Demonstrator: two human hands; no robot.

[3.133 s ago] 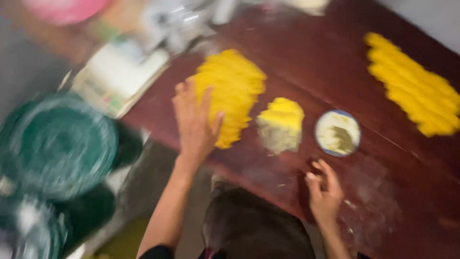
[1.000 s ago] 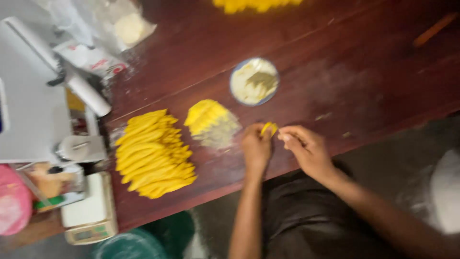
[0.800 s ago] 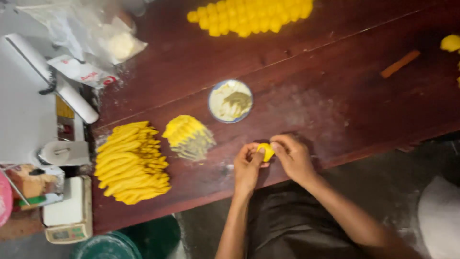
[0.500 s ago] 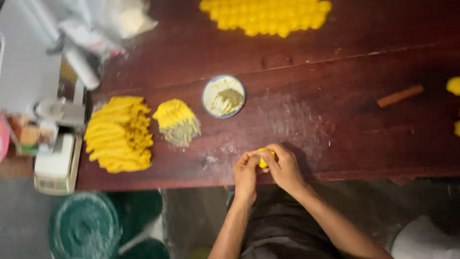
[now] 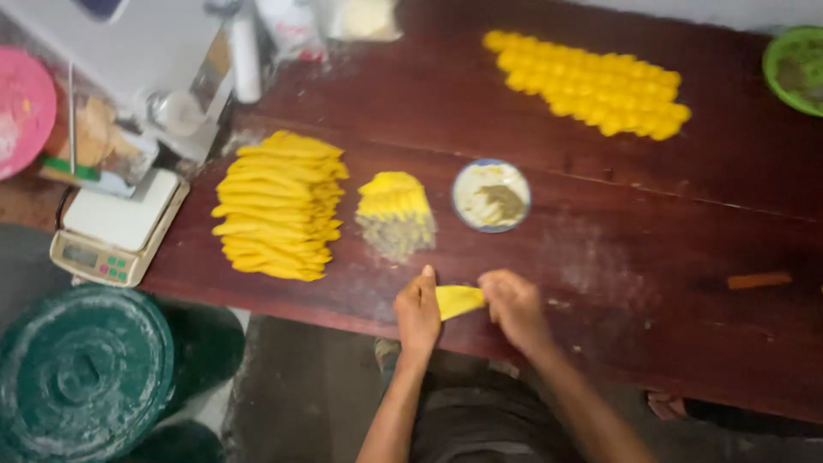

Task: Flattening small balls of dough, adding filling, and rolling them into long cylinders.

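Observation:
My left hand (image 5: 418, 310) and my right hand (image 5: 513, 306) together hold a small yellow dough wrapper (image 5: 458, 300) just above the near edge of the dark wooden table (image 5: 651, 257). Each hand pinches one end of it. Beyond my hands lies a fanned stack of yellow wrappers dusted with filling (image 5: 394, 213). A small blue-rimmed bowl of pale filling (image 5: 491, 195) stands to its right. A big pile of yellow dough sheets (image 5: 279, 204) lies to the left.
Rows of finished yellow pieces (image 5: 591, 82) lie at the table's far side. A white kitchen scale (image 5: 120, 227) sits at the left edge, a green lidded bin (image 5: 81, 373) below it. A green bowl (image 5: 793, 69) is at far right, a brown stick (image 5: 759, 280) near the right.
The camera has swung about, so the table shifts in view. My hands stay together on the yellow wrapper, which now looks flatter and stretched between them.

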